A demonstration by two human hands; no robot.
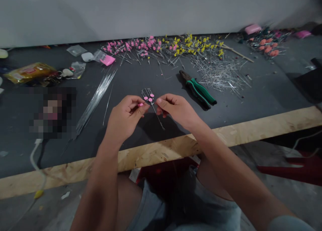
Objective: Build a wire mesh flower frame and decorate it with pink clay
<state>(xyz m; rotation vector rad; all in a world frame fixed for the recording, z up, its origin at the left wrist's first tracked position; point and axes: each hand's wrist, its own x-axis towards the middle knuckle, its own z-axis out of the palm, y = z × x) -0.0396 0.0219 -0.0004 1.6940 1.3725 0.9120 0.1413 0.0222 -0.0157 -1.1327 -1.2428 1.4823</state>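
My left hand (125, 116) is closed, with a small pink clay-like lump (141, 104) between its thumb and fingers. Just right of it, my right hand (177, 109) has thumb and fingers pinched together; what they hold, if anything, is hidden. Between the two hands is a small wire flower stem (157, 115) with a twisted lower end. Thin wire prongs spread at its top, and several flat pink discs (150, 99) sit on them. Whether it rests on the dark tabletop or is held up by fingertips, I cannot tell.
Green-handled pliers (198, 90) lie right of my hands. Straight wires (97, 100) form a bundle at left. Pink-tipped (136, 46) and yellow-tipped wire stems (192, 45) line the wall, near a loose wire heap (221, 73). A wooden edge (161, 154) borders the front.
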